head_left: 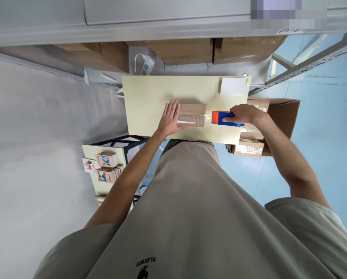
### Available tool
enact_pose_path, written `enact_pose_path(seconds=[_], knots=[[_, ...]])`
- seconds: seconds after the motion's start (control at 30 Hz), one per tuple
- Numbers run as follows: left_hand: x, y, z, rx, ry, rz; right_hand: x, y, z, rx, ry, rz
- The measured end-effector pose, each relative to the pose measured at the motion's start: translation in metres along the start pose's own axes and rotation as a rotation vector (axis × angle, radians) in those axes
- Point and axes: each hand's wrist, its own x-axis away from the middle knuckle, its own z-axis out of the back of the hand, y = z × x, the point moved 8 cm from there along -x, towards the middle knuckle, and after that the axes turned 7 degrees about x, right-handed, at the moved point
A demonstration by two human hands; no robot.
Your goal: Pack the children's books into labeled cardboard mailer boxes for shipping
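A small cardboard box (192, 109) lies on the cream tabletop (150, 89), with clear tape running along its top and a white label near its front edge. My left hand (170, 118) rests on the box's left end, fingers stretched out over it. To the right of the box, my right hand (243, 115) grips a blue and orange tape dispenser (227, 118). Its orange front points left at the box's right end, where a shiny bit of tape sticks out. Whether that tape still joins the dispenser I cannot tell.
A white sheet (233, 86) lies at the tabletop's back right. Behind stand a shelf with large cartons (185, 50) and a power strip (147, 65). An open carton (280, 124) holding taped boxes is at the right. Books (106, 159) sit on a lower left table.
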Motion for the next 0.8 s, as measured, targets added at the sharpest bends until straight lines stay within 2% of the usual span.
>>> enact_pose_path(seconds=[0.2, 0.37, 0.47, 0.6, 0.7, 0.8], knots=[[0.0, -0.002, -0.001, 0.013, 0.011, 0.016, -0.005, -0.026, -0.007, 0.008, 0.04, -0.117], [0.001, -0.004, -0.004, 0.012, 0.021, 0.0, -0.009, -0.052, -0.013, 0.0, 0.16, -0.163], [0.0, -0.006, -0.006, 0.011, 0.017, 0.0, -0.01, -0.059, -0.018, -0.012, 0.199, -0.178], [-0.002, -0.008, -0.007, 0.037, 0.005, 0.005, -0.009, -0.062, -0.03, 0.032, 0.173, -0.249], [0.0, -0.009, -0.006, 0.055, -0.002, 0.016, 0.003, -0.063, -0.034, 0.011, 0.174, -0.305], [0.004, -0.002, 0.0, 0.047, 0.009, 0.009, 0.031, -0.06, -0.02, -0.046, 0.297, -0.326]])
